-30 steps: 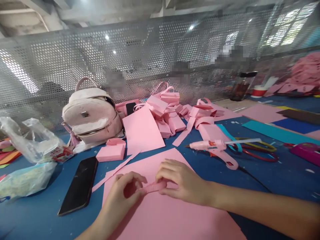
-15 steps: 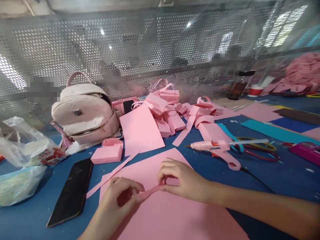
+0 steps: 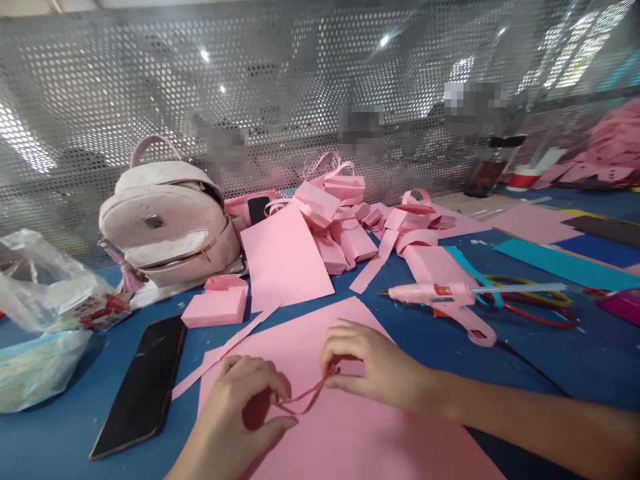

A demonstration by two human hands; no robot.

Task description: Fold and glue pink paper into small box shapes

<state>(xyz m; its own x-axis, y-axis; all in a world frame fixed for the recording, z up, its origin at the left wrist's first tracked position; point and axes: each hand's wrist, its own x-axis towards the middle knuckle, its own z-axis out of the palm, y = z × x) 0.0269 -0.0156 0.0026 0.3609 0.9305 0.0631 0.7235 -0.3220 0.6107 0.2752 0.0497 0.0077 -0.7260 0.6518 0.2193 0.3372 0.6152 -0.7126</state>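
Observation:
A narrow pink paper strip (image 3: 311,395), bent into a loose fold, spans the gap between my two hands. My right hand (image 3: 367,363) pinches its right end between thumb and fingers. At the left end, the curled fingers of my left hand (image 3: 245,400) hold the strip, with the thumb spread a little away below it. Both hands are low over a large pink sheet (image 3: 380,433). Another long pink strip (image 3: 227,348) lies slantwise across the sheet's upper left edge, beside my left hand.
Left of the sheet lie a black phone (image 3: 143,387) and a small pink paper box (image 3: 216,307). Behind are a pale backpack (image 3: 170,220) and a pile of pink paper boxes (image 3: 335,213). A pink glue gun (image 3: 450,300) with its cord rests right, near scissors (image 3: 537,310). Perforated metal panel (image 3: 290,87) behind.
The strip, nearly straight before, now sags into a fold. My left thumb has opened away from the fingers, while my right hand keeps its pinch. The view has shifted slightly.

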